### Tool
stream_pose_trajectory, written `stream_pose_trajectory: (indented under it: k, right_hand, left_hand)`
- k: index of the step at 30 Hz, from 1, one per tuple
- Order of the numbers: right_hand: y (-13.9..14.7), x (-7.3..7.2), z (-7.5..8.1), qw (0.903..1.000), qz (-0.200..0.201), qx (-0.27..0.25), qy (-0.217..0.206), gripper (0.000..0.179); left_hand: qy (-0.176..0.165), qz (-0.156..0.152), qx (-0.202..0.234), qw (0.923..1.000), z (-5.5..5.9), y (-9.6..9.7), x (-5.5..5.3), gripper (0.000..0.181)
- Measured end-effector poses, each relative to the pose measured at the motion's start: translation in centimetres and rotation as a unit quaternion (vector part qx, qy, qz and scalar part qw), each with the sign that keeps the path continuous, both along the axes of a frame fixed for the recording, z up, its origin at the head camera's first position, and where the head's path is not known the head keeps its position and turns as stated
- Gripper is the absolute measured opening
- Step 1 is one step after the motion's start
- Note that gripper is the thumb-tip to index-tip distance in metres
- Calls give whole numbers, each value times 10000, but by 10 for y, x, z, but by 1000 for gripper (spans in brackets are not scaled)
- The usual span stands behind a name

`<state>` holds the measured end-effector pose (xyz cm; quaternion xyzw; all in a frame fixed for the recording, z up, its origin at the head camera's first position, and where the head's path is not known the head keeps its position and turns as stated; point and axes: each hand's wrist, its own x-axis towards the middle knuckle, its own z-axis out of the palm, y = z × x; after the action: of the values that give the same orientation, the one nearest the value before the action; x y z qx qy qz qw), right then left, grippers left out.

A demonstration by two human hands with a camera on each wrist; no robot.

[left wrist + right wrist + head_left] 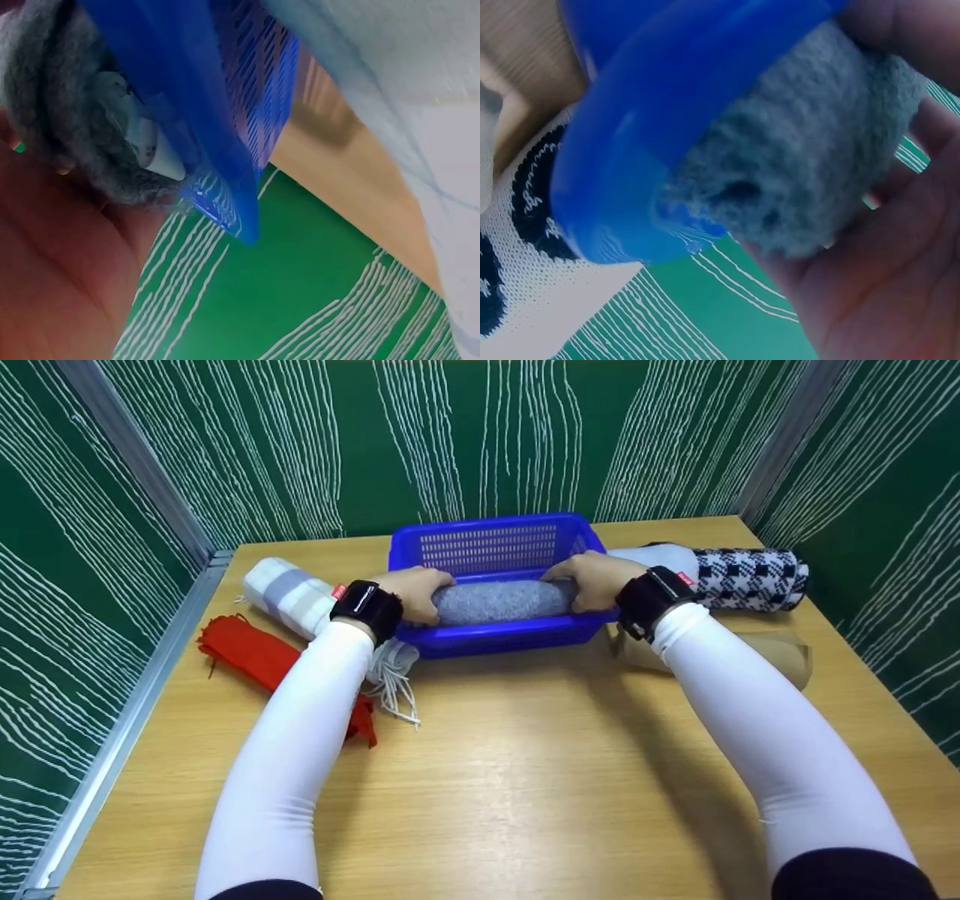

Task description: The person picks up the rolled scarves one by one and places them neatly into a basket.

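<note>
A fuzzy grey rolled scarf (502,601) lies lengthwise at the opening of a blue plastic basket (510,639), just behind its front rim. My left hand (411,591) grips the roll's left end, and my right hand (596,579) grips the right end. In the left wrist view, white tags (154,150) show inside the coiled end of the scarf (60,127), close to the basket's wall. The right wrist view has thumb and fingers around the other end of the scarf (802,142). Whether the roll touches the basket floor is hidden.
Left of the basket lie a striped white, grey and beige fringed roll (289,594) and a red fringed scarf (247,651). To the right are a black-and-white patterned roll (750,579), a pale roll (660,559) and a tan roll (776,656). Green walls surround the wooden table (495,780).
</note>
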<state>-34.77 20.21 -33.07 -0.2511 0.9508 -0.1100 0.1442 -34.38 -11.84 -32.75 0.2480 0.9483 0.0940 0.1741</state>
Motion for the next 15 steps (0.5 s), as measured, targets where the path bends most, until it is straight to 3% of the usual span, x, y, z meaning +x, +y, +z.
stream_pose_trajectory:
  k: [8, 15]
  right_hand:
    - [0, -4, -8, 10000, 29, 15, 62, 67]
    - [0, -3, -8, 9987, 402, -58, 310, 66]
  left_hand:
    - [27, -56, -195, 9998, -5, 2, 1, 69]
    - [52, -178, -271, 9995, -5, 2, 1, 67]
